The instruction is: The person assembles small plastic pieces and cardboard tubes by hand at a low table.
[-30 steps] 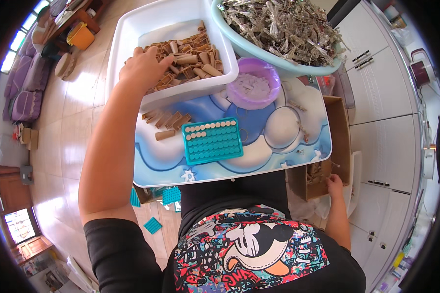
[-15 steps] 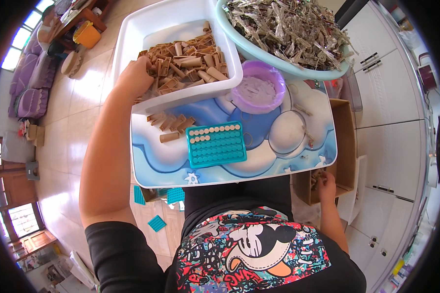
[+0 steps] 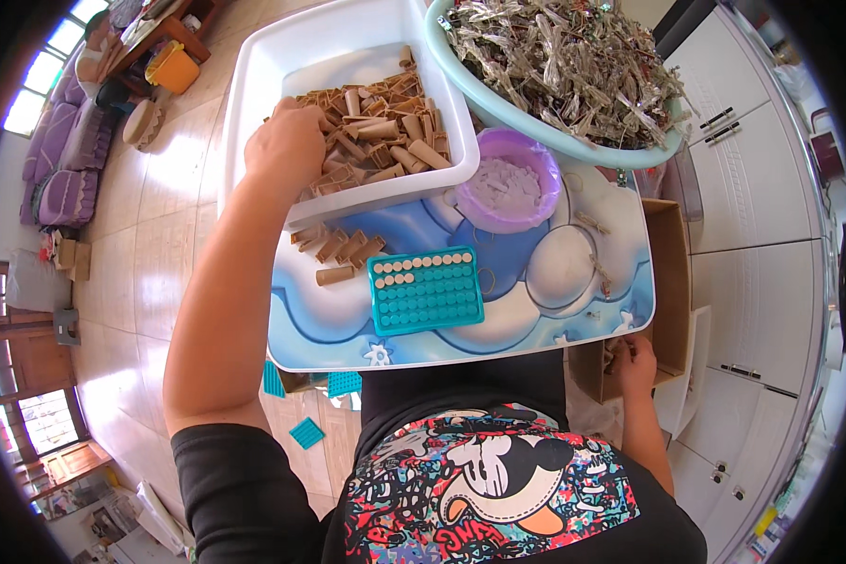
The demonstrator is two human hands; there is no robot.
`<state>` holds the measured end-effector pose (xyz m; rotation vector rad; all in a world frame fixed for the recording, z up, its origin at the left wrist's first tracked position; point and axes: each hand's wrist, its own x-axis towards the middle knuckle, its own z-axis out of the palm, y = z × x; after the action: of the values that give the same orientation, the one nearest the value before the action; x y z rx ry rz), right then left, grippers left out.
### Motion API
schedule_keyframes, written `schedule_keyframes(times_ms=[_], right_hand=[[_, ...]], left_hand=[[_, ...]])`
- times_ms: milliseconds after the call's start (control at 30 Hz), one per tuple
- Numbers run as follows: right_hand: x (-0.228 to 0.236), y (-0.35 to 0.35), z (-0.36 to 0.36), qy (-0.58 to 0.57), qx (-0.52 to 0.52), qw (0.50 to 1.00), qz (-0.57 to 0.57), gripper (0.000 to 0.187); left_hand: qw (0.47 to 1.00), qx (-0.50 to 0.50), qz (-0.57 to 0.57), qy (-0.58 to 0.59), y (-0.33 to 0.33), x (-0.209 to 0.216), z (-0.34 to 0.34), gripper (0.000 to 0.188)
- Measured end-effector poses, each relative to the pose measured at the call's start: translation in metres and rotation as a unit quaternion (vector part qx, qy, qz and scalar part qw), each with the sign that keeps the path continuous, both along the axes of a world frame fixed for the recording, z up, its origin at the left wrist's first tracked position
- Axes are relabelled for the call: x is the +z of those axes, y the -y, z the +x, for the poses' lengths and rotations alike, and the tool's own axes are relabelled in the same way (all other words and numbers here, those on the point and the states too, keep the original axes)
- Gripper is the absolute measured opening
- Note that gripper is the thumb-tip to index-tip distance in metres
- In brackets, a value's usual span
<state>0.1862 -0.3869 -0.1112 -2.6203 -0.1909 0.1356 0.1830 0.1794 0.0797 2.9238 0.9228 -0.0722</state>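
My left hand (image 3: pixel 289 146) reaches into a white plastic tub (image 3: pixel 240 94), over a heap of small brown cardboard tubes (image 3: pixel 385 127). Its fingers are curled, and their tips are hidden, so what they grip does not show. Down at the right, my right hand (image 3: pixel 639 365) is at the near end of an open cardboard box (image 3: pixel 669 282), fingers bent around something brownish too small to make out. On the patterned table, a teal tray (image 3: pixel 428 305) has pale round discs filling its far row and part of the second. Several brown tubes (image 3: pixel 340 246) lie beside it.
A purple-lined bowl (image 3: pixel 545 202) of grey-white powder stands behind the tray. A pale blue basin (image 3: pixel 498 117) heaped with clear-wrapped bundles sits at the back right. Thin dried twigs (image 3: pixel 600 273) lie on the table's right side. More teal trays (image 3: pixel 306 432) are on the floor.
My left hand has moved rightward from the tub's left side, over the heap of tubes. My right hand stays by the box, its fingers slightly shifted. The whole view has shifted a little.
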Motion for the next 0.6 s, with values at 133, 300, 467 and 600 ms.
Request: schedule_keyframes(times_ms=[133, 300, 467, 600], right_hand=[[-0.001, 0.000, 0.001, 0.030, 0.001, 0.999, 0.018, 0.013], [-0.011, -0.009, 0.000, 0.013, 0.011, 0.999, 0.037, 0.013], [-0.002, -0.011, -0.002, 0.012, 0.001, 1.000, 0.028, 0.013], [0.001, -0.010, 0.001, -0.010, -0.020, 0.999, 0.039, 0.014]], left_hand=[[0.995, -0.051, -0.040, 0.075, 0.019, 0.014, 0.009, 0.020], [0.988, -0.153, -0.019, 0.031, 0.020, -0.012, 0.027, 0.020], [0.974, -0.033, -0.220, 0.034, 0.010, 0.010, 0.031, 0.019], [0.967, -0.082, -0.227, 0.079, -0.021, 0.012, 0.014, 0.017]])
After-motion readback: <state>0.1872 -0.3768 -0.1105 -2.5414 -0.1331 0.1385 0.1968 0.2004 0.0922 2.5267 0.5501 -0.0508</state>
